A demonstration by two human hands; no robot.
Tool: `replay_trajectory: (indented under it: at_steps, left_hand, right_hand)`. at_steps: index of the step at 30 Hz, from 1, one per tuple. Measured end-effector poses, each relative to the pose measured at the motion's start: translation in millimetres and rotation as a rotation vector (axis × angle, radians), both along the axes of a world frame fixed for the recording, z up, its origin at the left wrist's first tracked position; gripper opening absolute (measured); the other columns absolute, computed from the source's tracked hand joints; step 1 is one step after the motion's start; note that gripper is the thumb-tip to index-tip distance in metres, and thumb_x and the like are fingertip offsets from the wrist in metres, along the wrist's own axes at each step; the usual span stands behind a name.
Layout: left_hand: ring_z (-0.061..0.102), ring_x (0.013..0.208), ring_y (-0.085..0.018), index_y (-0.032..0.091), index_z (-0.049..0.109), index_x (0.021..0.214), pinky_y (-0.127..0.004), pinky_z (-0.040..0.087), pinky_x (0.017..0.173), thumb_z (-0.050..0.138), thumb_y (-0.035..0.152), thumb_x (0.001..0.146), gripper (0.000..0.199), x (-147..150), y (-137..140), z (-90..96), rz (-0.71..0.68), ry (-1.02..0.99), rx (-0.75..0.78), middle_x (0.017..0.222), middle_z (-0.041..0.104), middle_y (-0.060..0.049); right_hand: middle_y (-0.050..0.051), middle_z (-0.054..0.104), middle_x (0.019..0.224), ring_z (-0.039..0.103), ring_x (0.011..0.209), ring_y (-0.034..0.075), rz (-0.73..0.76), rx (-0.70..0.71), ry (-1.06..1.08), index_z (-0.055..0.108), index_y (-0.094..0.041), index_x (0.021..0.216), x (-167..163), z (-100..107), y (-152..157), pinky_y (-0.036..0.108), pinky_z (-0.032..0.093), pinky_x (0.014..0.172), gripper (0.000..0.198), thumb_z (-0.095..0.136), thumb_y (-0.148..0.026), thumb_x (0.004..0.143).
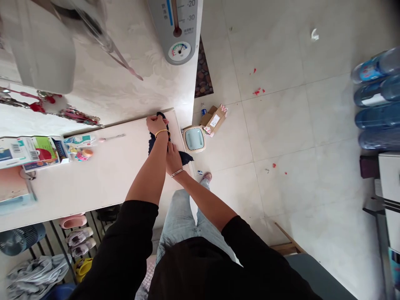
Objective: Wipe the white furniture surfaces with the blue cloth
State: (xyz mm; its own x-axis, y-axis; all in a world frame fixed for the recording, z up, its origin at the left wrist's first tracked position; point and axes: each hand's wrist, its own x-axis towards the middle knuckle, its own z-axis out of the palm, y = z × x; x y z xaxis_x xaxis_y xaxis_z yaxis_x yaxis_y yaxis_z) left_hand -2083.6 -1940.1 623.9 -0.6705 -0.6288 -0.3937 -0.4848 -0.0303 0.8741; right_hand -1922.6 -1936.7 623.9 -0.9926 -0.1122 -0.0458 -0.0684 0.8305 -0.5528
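Note:
A dark navy cloth (186, 158) lies bunched on the white tabletop (125, 166), near its right end. My left hand (157, 124), below a gold bracelet, is closed on the cloth's far part by the wall. Nearer to me, my right hand (173, 158) grips the middle of the same cloth, its fingers partly hidden by my left wrist. One end of the cloth sticks out to the right, over the table's edge.
Boxes (43, 150) and a small toy (83, 154) stand along the wall side. A lidded bin (194, 138) and an open carton (215, 120) are beside the table's end. A thermometer (178, 37) hangs on the wall. Shoes (79, 236) sit on a rack below.

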Motion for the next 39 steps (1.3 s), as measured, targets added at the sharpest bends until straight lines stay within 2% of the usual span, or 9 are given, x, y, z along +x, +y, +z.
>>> replay_trajectory:
  at_steps: [4, 12, 16, 20, 24, 27, 32, 35, 39]
  left_hand:
    - [0.058, 0.042, -0.010, 0.024, 0.046, 0.074, -0.018, 0.047, 0.048, 0.061, 0.009, 0.077, 0.022, 3, 15, -0.4, -0.184, 0.021, -0.007, 0.048, 0.051, 0.008]
    - [0.062, 0.049, -0.015, 0.022, 0.050, 0.078, -0.022, 0.050, 0.052, 0.060, 0.008, 0.079, 0.017, -3, 22, -3.1, -0.334, -0.060, 0.006, 0.053, 0.056, 0.003]
    - [0.056, 0.043, -0.010, 0.023, 0.050, 0.080, -0.018, 0.047, 0.051, 0.064, 0.014, 0.084, 0.017, 18, 19, -4.4, -0.409, 0.034, 0.009, 0.051, 0.055, 0.007]
    - [0.058, 0.046, -0.010, 0.024, 0.051, 0.079, -0.017, 0.048, 0.055, 0.070, 0.017, 0.082, 0.021, 46, 18, 2.8, -0.481, 0.067, 0.001, 0.050, 0.053, 0.009]
    - [0.059, 0.046, -0.011, 0.024, 0.049, 0.074, -0.019, 0.050, 0.056, 0.068, 0.013, 0.081, 0.022, 40, 26, 7.1, -0.431, 0.028, 0.004, 0.049, 0.052, 0.008]
    - [0.059, 0.043, -0.011, 0.024, 0.045, 0.072, -0.019, 0.050, 0.051, 0.064, 0.009, 0.082, 0.025, 18, 36, 3.5, -0.317, -0.006, 0.055, 0.047, 0.051, 0.008]
    - [0.066, 0.049, -0.014, 0.022, 0.047, 0.076, -0.021, 0.053, 0.054, 0.062, 0.008, 0.083, 0.022, -11, 50, -2.5, -0.162, -0.050, 0.084, 0.050, 0.055, 0.005]
    - [0.068, 0.050, -0.015, 0.021, 0.049, 0.080, -0.022, 0.054, 0.054, 0.061, 0.006, 0.083, 0.019, -16, 52, -0.7, -0.140, -0.069, 0.063, 0.051, 0.057, 0.005]
    - [0.063, 0.044, -0.013, 0.022, 0.048, 0.080, -0.018, 0.047, 0.047, 0.062, 0.006, 0.082, 0.021, -7, 47, 5.2, -0.225, -0.078, 0.075, 0.048, 0.054, 0.006]
  right_hand:
    - [0.022, 0.051, 0.149, 0.053, 0.129, 0.032, -0.047, -0.014, -0.010, 0.047, -0.007, 0.152, 5, 0, 10, 0.049, 0.047, 0.113, 0.052, 0.045, -0.016, 0.101]
    - [0.020, 0.042, 0.159, 0.047, 0.135, 0.030, -0.100, -0.025, -0.061, 0.048, -0.006, 0.152, 7, 5, 17, 0.045, 0.042, 0.117, 0.050, 0.038, -0.018, 0.104]
    - [0.020, 0.039, 0.161, 0.044, 0.138, 0.029, -0.119, -0.008, -0.059, 0.046, -0.006, 0.153, 27, 4, 17, 0.044, 0.041, 0.118, 0.051, 0.039, -0.019, 0.104]
    - [0.018, 0.035, 0.166, 0.049, 0.133, 0.031, -0.126, 0.014, -0.080, 0.042, -0.007, 0.157, 60, 5, 18, 0.045, 0.045, 0.114, 0.056, 0.038, -0.023, 0.103]
    - [0.016, 0.031, 0.169, 0.051, 0.130, 0.032, -0.164, 0.033, -0.107, 0.038, -0.007, 0.159, 62, 8, 19, 0.046, 0.047, 0.111, 0.058, 0.038, -0.024, 0.103]
    - [0.016, 0.034, 0.168, 0.051, 0.130, 0.032, -0.202, 0.031, -0.111, 0.041, -0.009, 0.158, 43, 7, 21, 0.047, 0.048, 0.109, 0.056, 0.038, -0.023, 0.103]
    - [0.011, 0.034, 0.168, 0.053, 0.124, 0.033, -0.226, 0.026, -0.058, 0.045, -0.013, 0.156, 17, -2, 28, 0.048, 0.051, 0.104, 0.054, 0.039, -0.023, 0.103]
    - [0.010, 0.035, 0.167, 0.052, 0.125, 0.032, -0.234, 0.005, -0.052, 0.046, -0.014, 0.155, 12, -4, 31, 0.048, 0.051, 0.105, 0.054, 0.039, -0.021, 0.102]
    - [0.014, 0.032, 0.169, 0.050, 0.130, 0.033, -0.201, -0.001, -0.074, 0.041, -0.012, 0.158, 19, -1, 33, 0.051, 0.049, 0.109, 0.056, 0.034, -0.020, 0.103]
